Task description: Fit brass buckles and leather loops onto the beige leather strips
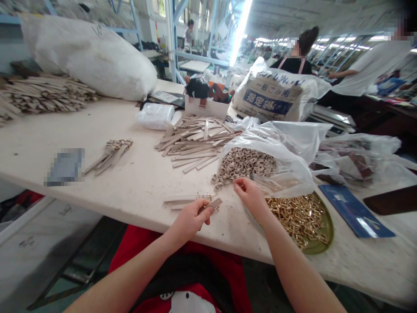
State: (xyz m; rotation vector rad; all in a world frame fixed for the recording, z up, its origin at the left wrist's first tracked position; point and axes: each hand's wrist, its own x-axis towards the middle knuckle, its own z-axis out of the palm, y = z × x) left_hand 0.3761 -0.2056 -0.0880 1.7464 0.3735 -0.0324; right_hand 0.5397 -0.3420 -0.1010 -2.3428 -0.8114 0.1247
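My left hand (194,216) is closed on a beige strap (215,203), whose flat end sticks out past the thumb, with a bit of gold metal beside it. My right hand (249,193) has its fingers pinched together at the front of a heap of small beige loops (249,163); whatever sits between the fingertips is too small to make out. The loops spill from the mouth of a clear plastic bag (276,141). Under my right forearm, a round tray (329,243) holds many gold metal clasps (301,217). A few straps (179,199) with gold pieces lie just behind my left hand.
Loose beige straps (195,139) are piled mid-table, with a small bundle (112,154) to their left. Larger strap stacks (48,93) and a big white sack (94,56) stand at the back left. A blue packet (356,211) lies right. Other people are in the background.
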